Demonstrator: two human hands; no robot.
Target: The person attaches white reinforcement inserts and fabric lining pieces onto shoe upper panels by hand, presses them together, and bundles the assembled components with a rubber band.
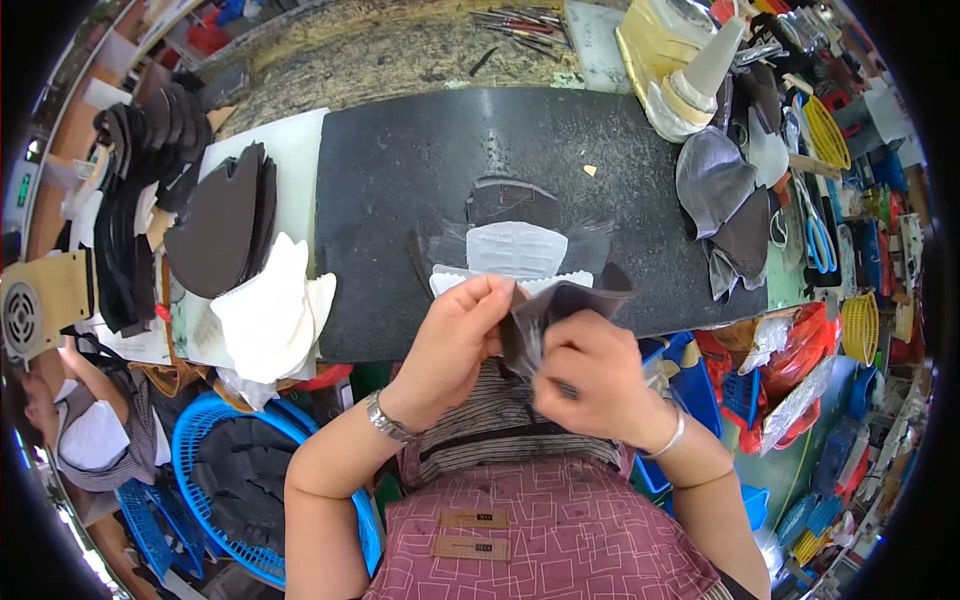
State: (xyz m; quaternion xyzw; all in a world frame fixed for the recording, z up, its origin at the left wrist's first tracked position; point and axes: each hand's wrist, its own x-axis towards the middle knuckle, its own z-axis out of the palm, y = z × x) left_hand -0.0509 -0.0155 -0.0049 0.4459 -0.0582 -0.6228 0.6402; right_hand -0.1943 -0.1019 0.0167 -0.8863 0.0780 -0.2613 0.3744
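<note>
My left hand (450, 335) pinches the edge of a dark brown leather piece (580, 296), thumb and forefinger pressed together, just off the near edge of the black work mat (380, 200). My right hand (595, 375) is closed at the same piece, its fingers curled against the leather; slight blur hides their exact grip. Just beyond my hands, more dark pieces lie on the mat, with a white ribbed lining piece (515, 250) over them. A white scalloped strip shows partly behind my fingers.
Stacked dark pieces (225, 225) and white pieces (275, 310) lie at left. A cone-tipped container (690, 95) and plastic-wrapped dark pieces (715, 170) are at right. Blue basket (185, 430) holds dark pieces below left. Another person (95, 425) sits far left. Thin tools (525, 28) lie at the back.
</note>
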